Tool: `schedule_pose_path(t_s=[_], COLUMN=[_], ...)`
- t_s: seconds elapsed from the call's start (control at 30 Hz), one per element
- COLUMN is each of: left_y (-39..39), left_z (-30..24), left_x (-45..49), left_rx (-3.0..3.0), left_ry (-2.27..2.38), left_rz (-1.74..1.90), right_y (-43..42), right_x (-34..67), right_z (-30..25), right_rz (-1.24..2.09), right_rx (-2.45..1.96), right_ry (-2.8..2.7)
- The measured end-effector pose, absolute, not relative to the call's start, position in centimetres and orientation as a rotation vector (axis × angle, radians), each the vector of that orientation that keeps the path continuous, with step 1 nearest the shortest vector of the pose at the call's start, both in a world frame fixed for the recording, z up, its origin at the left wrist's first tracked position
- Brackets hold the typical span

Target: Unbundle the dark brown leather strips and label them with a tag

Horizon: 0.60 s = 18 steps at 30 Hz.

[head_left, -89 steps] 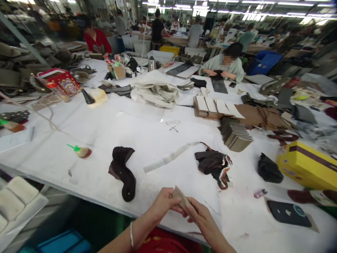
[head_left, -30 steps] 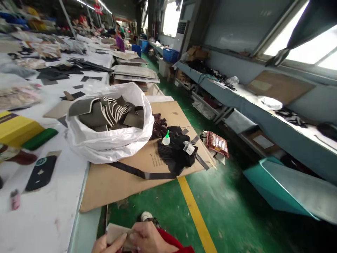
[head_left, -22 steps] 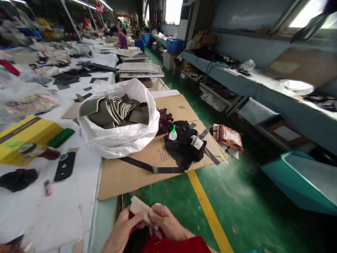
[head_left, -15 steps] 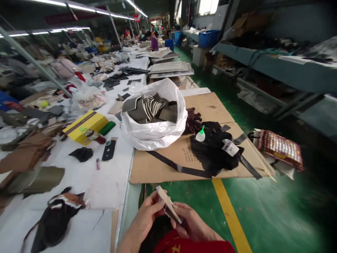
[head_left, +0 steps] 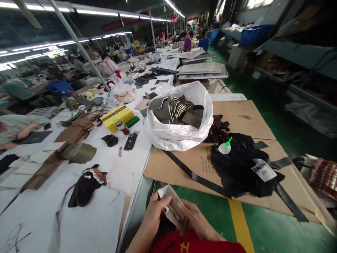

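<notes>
Close to my body, both hands hold a folded light-beige piece [head_left: 173,201] of flat material with a white end. My left hand [head_left: 154,215] pinches its upper left side, thumb on top. From the other side my right hand [head_left: 197,218] grips it, fingers along the right edge; its lower end is partly hidden. Beyond my hands a white sack [head_left: 179,137] stands on a cardboard sheet [head_left: 171,172], filled with dark olive pieces [head_left: 161,109] with pale edges. Right of the sack, a white squeeze bottle [head_left: 224,148] with a green nozzle rests by a heap of black strips [head_left: 243,158].
On the white table [head_left: 110,221] to my left lie a phone [head_left: 131,141], a yellow box [head_left: 117,117], a drink bottle [head_left: 123,128] and a black cloth item [head_left: 85,188]. A co-worker's hand [head_left: 25,131] is at the far left. Green floor [head_left: 210,214] shows below the cardboard.
My view has swung left, so things sit further right and a co-worker at the left has come into sight. The beige piece now shows more of its broad face; both hands still hold it.
</notes>
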<state>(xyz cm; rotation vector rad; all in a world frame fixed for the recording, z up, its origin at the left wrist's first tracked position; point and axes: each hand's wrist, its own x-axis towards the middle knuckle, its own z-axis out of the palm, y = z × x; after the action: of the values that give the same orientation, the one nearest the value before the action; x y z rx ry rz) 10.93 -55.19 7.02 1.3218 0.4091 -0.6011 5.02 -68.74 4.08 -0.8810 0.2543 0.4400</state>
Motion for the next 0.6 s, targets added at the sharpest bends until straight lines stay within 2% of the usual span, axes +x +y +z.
schedule_pose_path(t_s=[0.13, 0.33, 0.47, 0.6], left_y=[-55.2, -53.7, -54.1, -54.9], left_z=[7.6, 8.4, 9.0, 9.1], left_x=[11.2, 12.0, 13.1, 14.8], left_rx=[1.274, 1.174, 1.225, 1.216], left_ry=[0.321, 0.247, 0.325, 0.298], left_rz=[-0.655, -0.799, -0.833, -0.879], right_y=[-69.0, -68.4, -67.9, -68.5], right_x=[5.8, 7.0, 7.5, 7.1], right_z=[4.5, 4.1, 4.0, 4.8], right_rz=[0.426, 0.613, 0.588, 0.323], right_rx=[-0.689, -0.368, -0.429, -0.804], right_ry=[0.357, 0.565, 0.557, 0.55])
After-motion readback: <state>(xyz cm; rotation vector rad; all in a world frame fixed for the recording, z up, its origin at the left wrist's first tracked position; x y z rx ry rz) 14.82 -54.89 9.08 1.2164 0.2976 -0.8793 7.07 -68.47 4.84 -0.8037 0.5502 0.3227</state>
